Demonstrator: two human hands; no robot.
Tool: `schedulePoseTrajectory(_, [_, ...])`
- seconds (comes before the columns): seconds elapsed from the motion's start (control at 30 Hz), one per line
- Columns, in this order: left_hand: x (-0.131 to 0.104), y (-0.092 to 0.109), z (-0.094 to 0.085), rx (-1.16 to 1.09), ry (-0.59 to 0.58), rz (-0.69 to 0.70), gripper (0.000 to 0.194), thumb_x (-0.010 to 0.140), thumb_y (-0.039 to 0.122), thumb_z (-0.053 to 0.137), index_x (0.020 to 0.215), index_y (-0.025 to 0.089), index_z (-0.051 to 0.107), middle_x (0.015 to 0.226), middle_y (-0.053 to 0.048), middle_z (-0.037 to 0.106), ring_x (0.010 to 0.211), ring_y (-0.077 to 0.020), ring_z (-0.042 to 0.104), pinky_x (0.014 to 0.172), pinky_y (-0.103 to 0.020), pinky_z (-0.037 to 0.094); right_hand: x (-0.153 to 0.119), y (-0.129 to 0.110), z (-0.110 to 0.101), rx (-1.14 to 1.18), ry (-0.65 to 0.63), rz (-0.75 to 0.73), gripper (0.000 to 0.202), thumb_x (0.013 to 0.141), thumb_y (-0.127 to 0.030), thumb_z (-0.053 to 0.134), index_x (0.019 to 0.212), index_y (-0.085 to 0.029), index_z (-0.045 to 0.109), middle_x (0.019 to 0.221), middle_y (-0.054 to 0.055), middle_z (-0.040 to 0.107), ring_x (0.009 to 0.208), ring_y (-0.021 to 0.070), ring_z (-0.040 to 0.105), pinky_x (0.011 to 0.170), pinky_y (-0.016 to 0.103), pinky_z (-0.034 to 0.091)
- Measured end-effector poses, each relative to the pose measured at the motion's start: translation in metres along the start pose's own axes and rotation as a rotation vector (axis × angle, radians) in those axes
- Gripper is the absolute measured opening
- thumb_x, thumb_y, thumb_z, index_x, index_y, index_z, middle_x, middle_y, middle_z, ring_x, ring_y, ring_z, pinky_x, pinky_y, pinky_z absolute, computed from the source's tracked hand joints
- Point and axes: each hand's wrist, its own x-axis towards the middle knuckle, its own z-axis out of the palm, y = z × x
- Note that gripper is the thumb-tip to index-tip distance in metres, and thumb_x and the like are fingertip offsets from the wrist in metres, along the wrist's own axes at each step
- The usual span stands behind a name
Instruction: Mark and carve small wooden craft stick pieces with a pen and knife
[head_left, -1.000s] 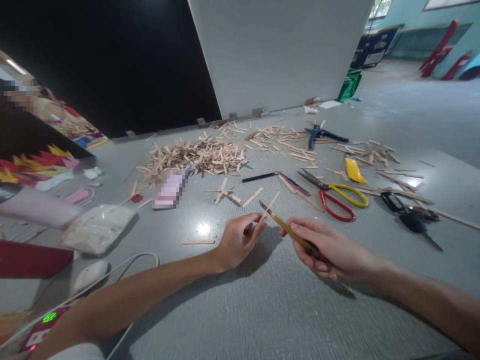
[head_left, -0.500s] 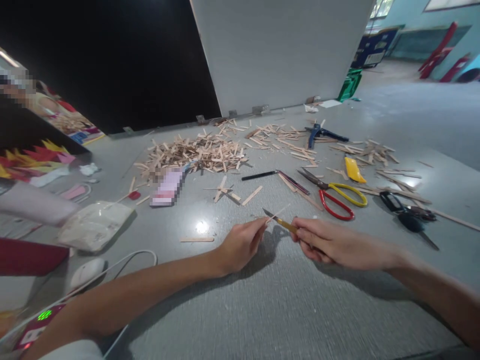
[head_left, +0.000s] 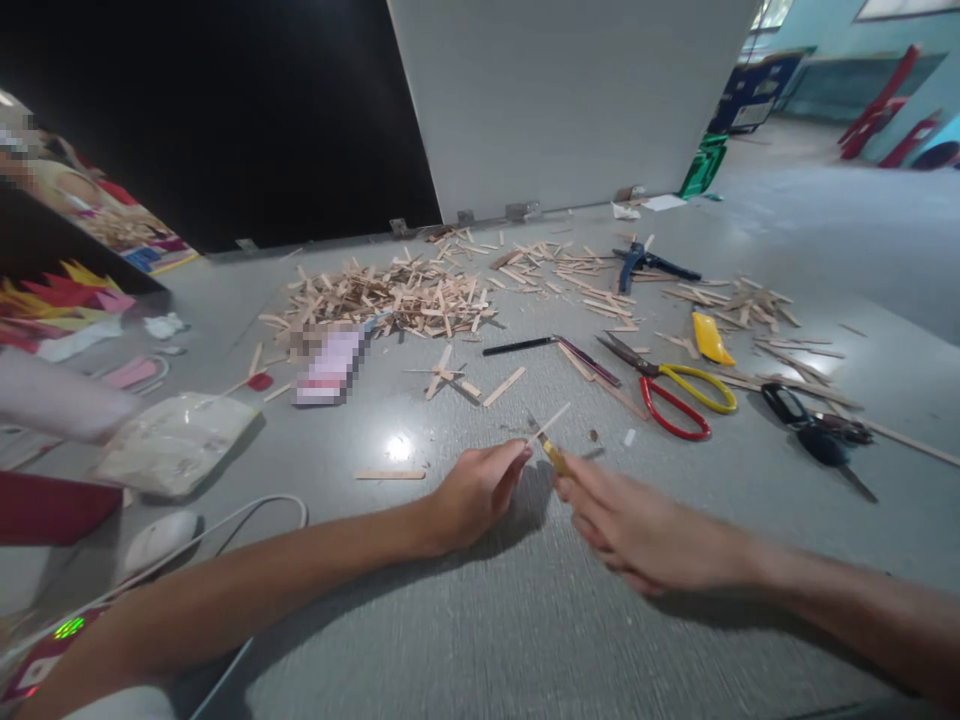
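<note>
Between the fingertips of my left hand (head_left: pixel 474 497) is a thin wooden stick (head_left: pixel 553 421), its free end pointing up and away to the right. My right hand (head_left: pixel 626 518) is closed around the yellow handle of a craft knife (head_left: pixel 556 457). The knife's blade crosses close to the stick near my left fingertips; whether it touches is hard to tell. A flat wooden stick (head_left: pixel 390 475) lies on the table left of my left hand. Just beyond my hands rest a short wooden piece (head_left: pixel 505 386) and a few crossed wooden pieces (head_left: pixel 444 373).
A heap of cut wooden pieces (head_left: pixel 405 295) spreads at the back. Red-and-yellow-handled scissors (head_left: pixel 667 385), a black pen (head_left: pixel 517 346), blue pliers (head_left: pixel 641 262) and black-handled tools (head_left: pixel 817 430) lie to the right. A white mouse (head_left: pixel 160 540) and plastic packet (head_left: pixel 180 445) sit left.
My right hand has moved left and nearer to me with the craft knife, bringing it against or close to the stick. My left hand keeps its hold, nearly still.
</note>
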Motion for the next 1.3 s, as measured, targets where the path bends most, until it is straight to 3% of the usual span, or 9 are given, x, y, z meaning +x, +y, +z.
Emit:
schedulePoseTrajectory(0.13, [0.0, -0.002, 0.002, -0.002, 0.0, 0.007, 0.031, 0.115, 0.027, 0.036, 0.095, 0.02, 0.058, 0.066, 0.005, 0.059, 0.05, -0.0101, 0.049, 0.051, -0.02, 0.042, 0.0, -0.012, -0.019, -0.043, -0.152, 0.132, 0.04, 0.106, -0.066, 0.058, 0.101, -0.029, 0.044, 0.062, -0.013, 0.038, 0.041, 0.0054, 0.021, 0.031, 0.014, 0.028])
schedulePoseTrajectory(0.27, [0.0, -0.001, 0.002, 0.014, 0.001, -0.057, 0.027, 0.113, 0.019, 0.037, 0.091, 0.021, 0.054, 0.065, 0.007, 0.055, 0.049, -0.01, 0.047, 0.053, -0.021, 0.041, 0.015, 0.014, 0.008, -0.026, 0.027, -0.032, 0.042, 0.108, -0.069, 0.05, 0.101, -0.03, 0.04, 0.061, -0.014, 0.036, 0.039, 0.0058, 0.024, 0.031, 0.015, 0.027])
schedulePoseTrajectory(0.37, [0.0, -0.001, 0.0, 0.023, -0.013, -0.07, 0.027, 0.111, 0.015, 0.038, 0.088, 0.022, 0.05, 0.066, 0.007, 0.053, 0.05, -0.0097, 0.045, 0.053, -0.021, 0.039, 0.019, 0.015, 0.014, -0.067, 0.066, -0.052, 0.039, 0.11, -0.066, 0.049, 0.1, -0.03, 0.037, 0.061, -0.015, 0.037, 0.037, 0.0056, 0.025, 0.03, 0.015, 0.029])
schedulePoseTrajectory(0.5, [0.0, -0.003, 0.001, 0.021, -0.064, -0.049, 0.023, 0.111, 0.016, 0.036, 0.093, 0.021, 0.051, 0.069, 0.007, 0.053, 0.053, -0.0097, 0.045, 0.051, -0.019, 0.036, 0.013, -0.01, -0.014, -0.079, -0.128, 0.11, 0.04, 0.106, -0.066, 0.058, 0.103, -0.029, 0.042, 0.059, -0.016, 0.034, 0.039, 0.0057, 0.02, 0.03, 0.013, 0.029])
schedulePoseTrajectory(0.57, [0.001, -0.003, 0.002, 0.026, -0.079, -0.057, 0.023, 0.111, 0.017, 0.036, 0.093, 0.022, 0.05, 0.068, 0.007, 0.051, 0.053, -0.0098, 0.045, 0.051, -0.019, 0.037, 0.015, -0.011, -0.021, -0.027, -0.181, 0.125, 0.045, 0.101, -0.067, 0.066, 0.101, -0.028, 0.043, 0.063, -0.015, 0.037, 0.041, 0.0045, 0.018, 0.032, 0.013, 0.026])
schedulePoseTrajectory(0.77, [0.0, -0.002, 0.003, 0.067, -0.072, -0.086, 0.03, 0.111, 0.016, 0.034, 0.085, 0.023, 0.047, 0.065, 0.007, 0.051, 0.052, -0.0104, 0.043, 0.053, -0.021, 0.041, 0.029, 0.035, 0.005, 0.256, -0.097, 0.04, 0.043, 0.108, -0.064, 0.052, 0.089, -0.026, 0.044, 0.063, -0.012, 0.032, 0.044, 0.006, 0.019, 0.037, 0.017, 0.024])
schedulePoseTrajectory(1.0, [-0.003, -0.005, 0.002, 0.092, -0.122, -0.055, 0.028, 0.109, 0.016, 0.032, 0.093, 0.021, 0.055, 0.075, -0.001, 0.064, 0.06, -0.0142, 0.057, 0.057, -0.025, 0.049, 0.027, 0.021, 0.018, 0.149, 0.022, -0.008, 0.033, 0.106, -0.056, 0.058, 0.099, -0.031, 0.038, 0.058, -0.016, 0.037, 0.041, 0.0072, 0.019, 0.035, 0.016, 0.026])
schedulePoseTrajectory(1.17, [0.002, -0.001, 0.002, 0.083, -0.111, -0.148, 0.034, 0.117, 0.026, 0.031, 0.102, 0.019, 0.061, 0.081, -0.002, 0.071, 0.065, -0.0142, 0.065, 0.064, -0.026, 0.053, 0.029, 0.01, 0.008, -0.061, 0.133, -0.049, 0.03, 0.111, -0.055, 0.046, 0.096, -0.029, 0.044, 0.063, -0.013, 0.039, 0.041, 0.0082, 0.024, 0.036, 0.021, 0.027])
schedulePoseTrajectory(1.3, [0.004, 0.003, 0.0, 0.028, -0.084, -0.155, 0.031, 0.118, 0.034, 0.038, 0.114, 0.016, 0.064, 0.078, -0.001, 0.072, 0.058, -0.0123, 0.062, 0.058, -0.024, 0.049, 0.03, 0.001, -0.017, -0.508, 0.36, -0.345, 0.03, 0.106, -0.043, 0.05, 0.083, -0.024, 0.055, 0.068, -0.003, 0.054, 0.057, 0.0133, 0.05, 0.053, 0.027, 0.038])
